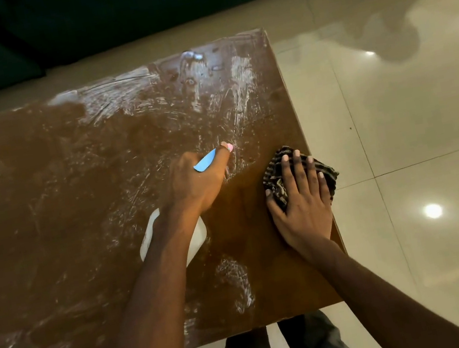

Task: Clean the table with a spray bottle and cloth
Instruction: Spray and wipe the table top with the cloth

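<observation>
Cleaning a streaked brown tabletop, with most of it seemingly still to wipe.

Whitish smears cover the tabletop from its far right corner across to the left; only a patch by the right edge looks wiped. The left hand curls round the spray bottle near the middle, nozzle toward the far edge. The right hand lies flat, fingers spread, on the striped cloth at the right edge. Hand and forearm hide most of the bottle, and whether the trigger is squeezed cannot be told. The tabletop's left end is cut off.
</observation>
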